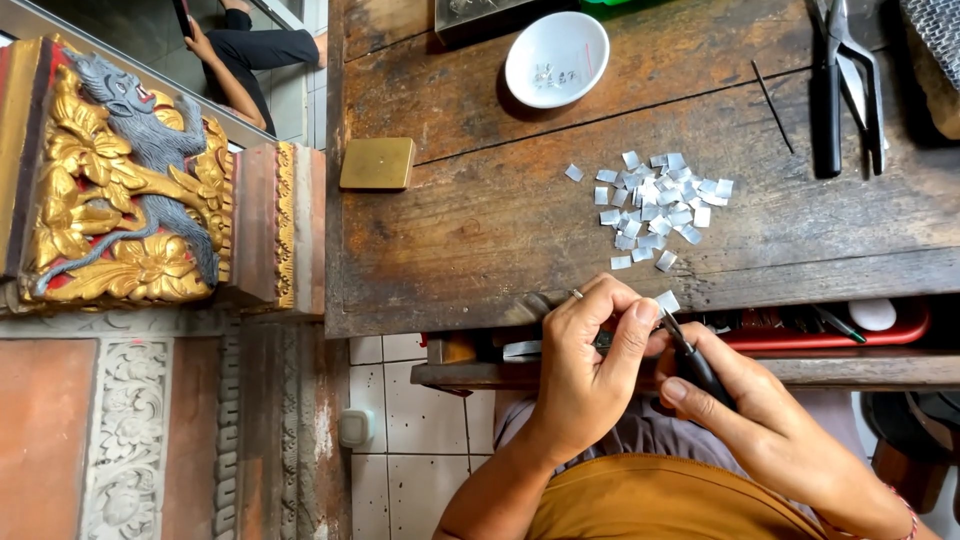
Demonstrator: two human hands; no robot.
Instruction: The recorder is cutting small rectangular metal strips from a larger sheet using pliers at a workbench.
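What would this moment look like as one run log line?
left hand: pinching small silver square | right hand: gripping black-handled pliers | worn wooden workbench: pile of small silver squares, white bowl, brass block

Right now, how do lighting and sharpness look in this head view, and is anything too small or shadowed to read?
Head view: even daylight, soft shadows, no blur on the wooden bench. Mild sheen on the white bowl and the metal snippets. The left hand and right hand are sharp, but the piece between them is too small to identify; the drawer below is dim.
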